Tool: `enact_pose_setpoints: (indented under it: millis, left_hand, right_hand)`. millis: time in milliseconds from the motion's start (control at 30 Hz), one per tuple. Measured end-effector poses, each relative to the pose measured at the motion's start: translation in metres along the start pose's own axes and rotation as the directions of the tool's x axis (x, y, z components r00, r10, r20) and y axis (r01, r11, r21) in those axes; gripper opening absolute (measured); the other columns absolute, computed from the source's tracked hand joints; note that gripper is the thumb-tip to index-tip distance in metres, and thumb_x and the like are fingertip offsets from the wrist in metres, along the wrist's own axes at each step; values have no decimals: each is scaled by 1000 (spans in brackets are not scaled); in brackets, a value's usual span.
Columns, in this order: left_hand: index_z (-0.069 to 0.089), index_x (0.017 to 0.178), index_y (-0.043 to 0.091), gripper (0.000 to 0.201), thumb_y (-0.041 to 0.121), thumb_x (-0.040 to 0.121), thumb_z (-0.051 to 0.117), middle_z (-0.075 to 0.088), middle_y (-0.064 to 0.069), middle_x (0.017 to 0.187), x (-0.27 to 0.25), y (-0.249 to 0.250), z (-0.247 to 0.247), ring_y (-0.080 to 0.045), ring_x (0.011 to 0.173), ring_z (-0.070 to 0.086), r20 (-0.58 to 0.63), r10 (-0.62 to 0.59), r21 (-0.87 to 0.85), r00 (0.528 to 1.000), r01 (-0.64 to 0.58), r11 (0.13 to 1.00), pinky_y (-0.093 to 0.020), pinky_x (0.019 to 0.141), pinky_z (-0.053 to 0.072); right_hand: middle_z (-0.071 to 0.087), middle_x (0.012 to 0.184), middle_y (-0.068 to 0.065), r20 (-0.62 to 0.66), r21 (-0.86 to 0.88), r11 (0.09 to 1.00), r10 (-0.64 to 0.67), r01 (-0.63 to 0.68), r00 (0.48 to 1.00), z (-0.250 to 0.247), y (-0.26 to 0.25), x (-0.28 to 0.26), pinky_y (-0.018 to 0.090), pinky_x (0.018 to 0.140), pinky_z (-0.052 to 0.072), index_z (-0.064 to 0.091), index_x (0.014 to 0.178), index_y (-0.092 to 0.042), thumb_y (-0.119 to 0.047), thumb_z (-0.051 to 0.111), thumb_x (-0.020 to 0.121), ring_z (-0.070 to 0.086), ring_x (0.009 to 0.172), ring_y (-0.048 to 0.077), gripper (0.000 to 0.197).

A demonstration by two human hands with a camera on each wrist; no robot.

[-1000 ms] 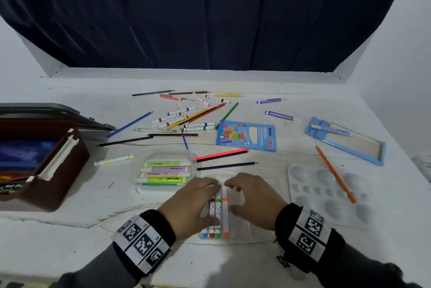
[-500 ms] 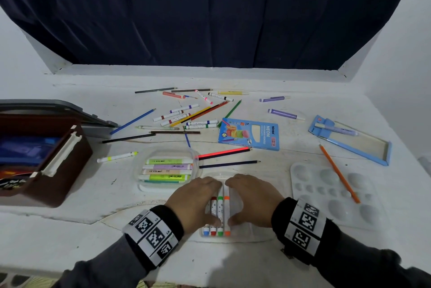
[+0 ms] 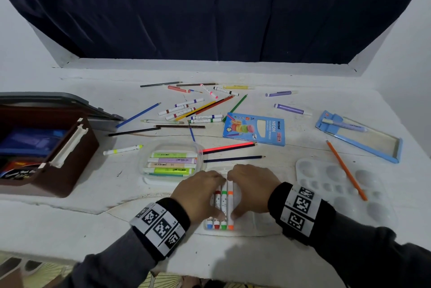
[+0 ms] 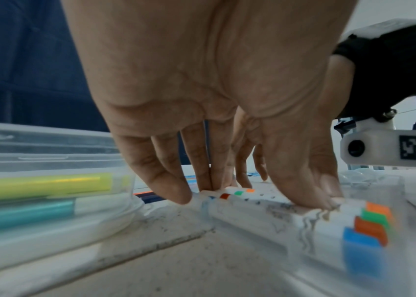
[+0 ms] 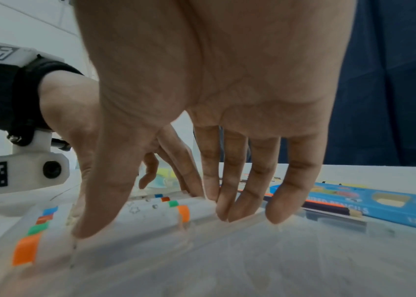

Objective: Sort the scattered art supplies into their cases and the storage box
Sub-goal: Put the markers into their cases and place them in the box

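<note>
Drawn closer together over the row of markers [image 3: 222,206] since a second ago, both hands: left hand [image 3: 198,194], right hand [image 3: 253,188]. Fingertips now nearly meeting at the row's 12 o'clock end.

Perhaps home: white ledge [image 3: 256,252], dark curtain [image 3: 210,7].

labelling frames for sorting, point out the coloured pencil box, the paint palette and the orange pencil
coloured pencil box [image 3: 254,129]: head view, middle of its blue front face
paint palette [image 3: 331,172]: head view, a round well near its far edge
orange pencil [image 3: 342,165]: head view, mid-shaft
</note>
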State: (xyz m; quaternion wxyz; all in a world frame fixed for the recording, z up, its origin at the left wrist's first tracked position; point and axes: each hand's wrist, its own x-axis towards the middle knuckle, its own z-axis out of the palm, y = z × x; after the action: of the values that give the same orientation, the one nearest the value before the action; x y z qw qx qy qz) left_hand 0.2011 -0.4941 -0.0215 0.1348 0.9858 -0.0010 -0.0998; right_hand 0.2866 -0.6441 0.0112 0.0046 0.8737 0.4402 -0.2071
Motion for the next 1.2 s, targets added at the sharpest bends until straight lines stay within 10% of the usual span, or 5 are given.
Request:
enact_pose_setpoints:
  millis: [433,567,767,1000,1200]
  left_hand:
    - [66,114,33,36,52,83,71,67,14,112,-17,1,-14,-8,103,62,-166,-25,-192,986,-7,981,-31,90,50]
    - [63,87,33,20,53,90,61,61,8,65,-28,-7,-59,-9,63,59,-394,-112,-408,912,-65,911,-25,62,49]
    - [64,85,26,20,45,92,65,58,-2,58,-20,-62,-121,-14,54,57,-577,-237,-479,782,-89,873,-24,56,42]
    - [66,85,30,25,52,93,56,64,7,64,38,-149,-147,-7,56,58,-465,-314,-394,828,124,911,-28,61,48]
    - [61,109,28,22,45,95,56,65,3,107,114,-214,-129,-18,97,61,-175,-387,-168,906,359,918,-28,86,48]
  right_hand:
    - [55,127,-7,-134,201,980,25,3,991,6,4,-8,33,94,46,48,132,-29,-40,71,83,52,114,15,56]
    - [61,94,-14,-411,456,887,132,78,902,-7,6,0,29,77,55,54,106,-35,-29,65,86,59,84,3,23]
    - [62,71,-8,-586,564,795,194,224,787,-39,7,40,31,85,50,55,84,-32,-20,62,83,63,71,9,14]
    - [62,68,-4,-520,573,807,219,146,826,-78,24,119,33,65,51,56,81,-28,-20,64,85,58,64,13,12]
    - [62,89,-4,-337,383,921,214,-74,917,-89,46,198,31,75,52,57,96,-27,-26,58,91,60,81,16,5]
